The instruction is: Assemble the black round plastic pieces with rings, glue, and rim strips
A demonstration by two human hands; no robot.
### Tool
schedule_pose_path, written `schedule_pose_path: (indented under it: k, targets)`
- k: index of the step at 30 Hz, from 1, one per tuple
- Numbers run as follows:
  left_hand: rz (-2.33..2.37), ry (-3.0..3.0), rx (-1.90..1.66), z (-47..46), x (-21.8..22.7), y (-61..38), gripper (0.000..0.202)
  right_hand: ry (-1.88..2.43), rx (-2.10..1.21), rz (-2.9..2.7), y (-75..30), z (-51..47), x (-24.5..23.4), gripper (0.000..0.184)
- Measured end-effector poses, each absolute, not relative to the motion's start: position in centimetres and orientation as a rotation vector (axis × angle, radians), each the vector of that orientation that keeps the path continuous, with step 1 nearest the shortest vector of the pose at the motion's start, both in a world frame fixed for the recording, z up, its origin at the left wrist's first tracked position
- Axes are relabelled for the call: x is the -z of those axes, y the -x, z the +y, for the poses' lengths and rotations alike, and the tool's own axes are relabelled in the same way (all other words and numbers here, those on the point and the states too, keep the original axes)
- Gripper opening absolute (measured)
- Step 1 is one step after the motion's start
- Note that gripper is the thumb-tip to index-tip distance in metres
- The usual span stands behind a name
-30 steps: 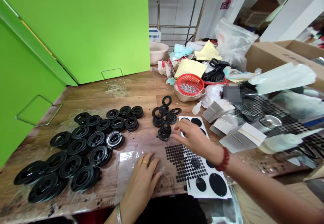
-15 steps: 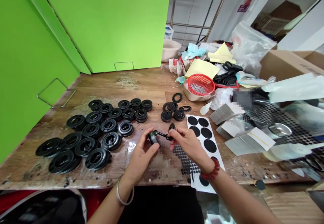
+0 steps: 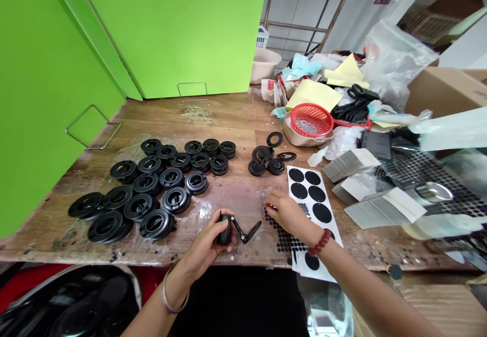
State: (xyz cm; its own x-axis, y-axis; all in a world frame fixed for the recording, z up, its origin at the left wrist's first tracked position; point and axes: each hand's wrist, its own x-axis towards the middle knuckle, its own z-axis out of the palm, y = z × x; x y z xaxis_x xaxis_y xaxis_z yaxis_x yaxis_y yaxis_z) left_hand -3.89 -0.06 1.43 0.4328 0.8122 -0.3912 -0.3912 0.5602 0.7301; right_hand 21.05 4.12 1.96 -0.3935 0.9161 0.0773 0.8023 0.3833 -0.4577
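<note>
Wooden desk; by its front edge, my left hand grips a hinged black stand. My right hand is half-curled; any hold unclear.

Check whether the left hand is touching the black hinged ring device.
Touching. The head view shows the left hand closed around the round base of the black hinged ring device.

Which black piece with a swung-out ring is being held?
The black piece in the left hand, its ring jutting rightward; the other swung-out ones sit grouped on the table, beyond the right hand.
</note>
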Motion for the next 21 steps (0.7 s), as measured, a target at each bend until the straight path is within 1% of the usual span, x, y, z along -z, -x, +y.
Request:
schedule_pose_path:
  k: [5, 9, 12, 14, 16, 19, 21]
  targets:
    - [0.819, -0.616, -0.809, -0.1, -1.6, 3.9, 0.045, 1.52, -0.372, -2.491, -20.8, 4.5, -2.2, 0.037]
    - [0.84, -0.626, -0.804, -0.4, -2.4, 3.8, 0.046, 1.554, -0.322, -2.497, -20.5, 4.8, -1.6, 0.037]
    - [0.855, -0.661, -0.79, -0.5, -2.6, 3.8, 0.053, 1.578, -0.263, -2.472, -20.3, 4.4, -1.7, 0.036]
    - [0.87, -0.718, -0.765, -0.5, -2.6, 3.9, 0.058, 1.571, -0.246, -2.356, -20.0, 3.7, -2.5, 0.033]
    - [0.884, -0.796, -0.743, -0.5, -2.6, 3.9, 0.062, 1.474, -0.33, -2.152, -19.3, 2.8, -3.7, 0.028]
    - [0.913, -0.913, -0.743, -0.7, -2.9, 3.6, 0.064, 1.249, -0.555, -1.917, -17.7, 1.0, -5.8, 0.021]
    - [0.923, -0.963, -0.738, -0.9, -3.3, 3.3, 0.065, 1.18, -0.581, -1.879, -16.4, 0.0, -6.6, 0.02]
